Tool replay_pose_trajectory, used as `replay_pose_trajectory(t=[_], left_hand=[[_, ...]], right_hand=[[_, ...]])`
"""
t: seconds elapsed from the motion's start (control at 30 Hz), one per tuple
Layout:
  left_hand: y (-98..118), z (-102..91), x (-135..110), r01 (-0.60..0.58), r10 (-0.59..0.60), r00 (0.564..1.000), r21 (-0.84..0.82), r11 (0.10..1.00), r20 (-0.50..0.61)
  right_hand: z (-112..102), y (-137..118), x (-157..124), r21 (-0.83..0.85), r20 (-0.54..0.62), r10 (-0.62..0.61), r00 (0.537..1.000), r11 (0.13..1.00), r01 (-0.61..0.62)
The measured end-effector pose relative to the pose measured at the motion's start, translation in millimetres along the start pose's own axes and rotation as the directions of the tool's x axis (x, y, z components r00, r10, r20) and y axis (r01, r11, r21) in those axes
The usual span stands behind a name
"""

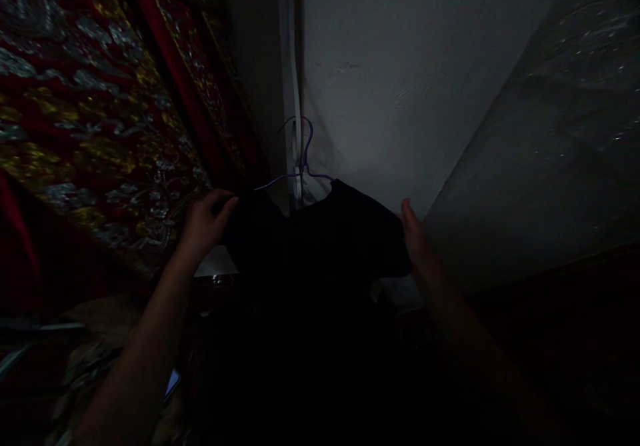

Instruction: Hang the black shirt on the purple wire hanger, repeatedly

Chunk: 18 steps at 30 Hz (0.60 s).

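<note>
A black short-sleeved top (320,253) hangs on a thin purple wire hanger (309,143), its hook caught at a white cable or strip on the wall. My left hand (207,219) pinches the top at its left shoulder and sleeve, thumb against the cloth. At the opposite sleeve edge is my right hand (416,236), thumb raised and the other fingers hidden behind the dark cloth. The sleeve is drawn out sideways to that hand. The lower part of the top fades into darkness.
Red cloth with gold and silver embroidery (100,113) hangs at the left. A pale wall (400,66) stands behind, and shiny clear plastic sheeting (565,113) covers the right side. Low on the left, a small lit screen (172,383) shows among dim clutter.
</note>
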<state>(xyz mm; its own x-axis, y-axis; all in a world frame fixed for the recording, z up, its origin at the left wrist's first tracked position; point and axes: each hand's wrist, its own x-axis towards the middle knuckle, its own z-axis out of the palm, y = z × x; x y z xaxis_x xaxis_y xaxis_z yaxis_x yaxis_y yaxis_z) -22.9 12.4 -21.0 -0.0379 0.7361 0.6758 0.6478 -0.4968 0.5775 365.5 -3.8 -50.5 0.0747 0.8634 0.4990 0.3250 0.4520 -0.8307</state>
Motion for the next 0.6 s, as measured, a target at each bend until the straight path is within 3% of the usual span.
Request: replay_pose_trajectory(t=[0.1, 0.2, 0.27, 0.33, 0.4, 0.43, 0.47, 0.5, 0.57, 0.6], left_hand=[[4, 6.7, 5, -0.057, 0.059, 0.994, 0.029, 0.998, -0.095], [28, 10.4, 9, -0.124, 0.131, 0.964, 0.043, 0.991, -0.232], [51, 9.7, 7, -0.111, 0.103, 0.965, -0.021, 0.994, -0.243], [76, 8.4, 2, -0.02, 0.0, 0.996, -0.218, 0.976, -0.091], [100, 7.7, -4, 0.152, -0.091, 0.984, -0.47, 0.869, 0.151], [110, 7.1, -7, 0.242, -0.114, 0.961, -0.572, 0.783, 0.252], [118, 5.6, -10, 0.322, -0.126, 0.935, -0.646, 0.692, 0.331], [124, 3.0, -13, 0.395, -0.135, 0.907, -0.691, 0.605, 0.4], [129, -7.8, -22, 0.549, -0.137, 0.819, -0.688, 0.475, 0.558], [128, -16.0, -28, 0.632, -0.121, 0.746, -0.639, 0.438, 0.655]], right_hand=[[-9, -12, -4, 0.1, 0.104, 0.097, 0.99, 0.989, -0.108], [-17, -28, -11, 0.141, 0.028, 0.122, 0.992, 0.982, -0.125], [-21, -39, -21, 0.176, -0.063, 0.136, 0.989, 0.977, -0.123], [-21, -52, -38, 0.159, -0.175, 0.125, 0.977, 0.982, -0.097], [-15, -68, -62, 0.07, -0.197, 0.04, 0.98, 0.997, -0.027], [-10, -77, -75, 0.021, -0.124, -0.027, 0.992, 0.999, 0.03], [-4, -85, -88, -0.007, 0.051, -0.102, 0.993, 0.995, 0.102], [3, -93, -99, 0.013, 0.279, -0.181, 0.943, 0.983, 0.184], [16, -101, -115, 0.137, 0.667, -0.271, 0.694, 0.96, 0.243], [22, -100, -118, 0.185, 0.761, -0.285, 0.583, 0.956, 0.227]])
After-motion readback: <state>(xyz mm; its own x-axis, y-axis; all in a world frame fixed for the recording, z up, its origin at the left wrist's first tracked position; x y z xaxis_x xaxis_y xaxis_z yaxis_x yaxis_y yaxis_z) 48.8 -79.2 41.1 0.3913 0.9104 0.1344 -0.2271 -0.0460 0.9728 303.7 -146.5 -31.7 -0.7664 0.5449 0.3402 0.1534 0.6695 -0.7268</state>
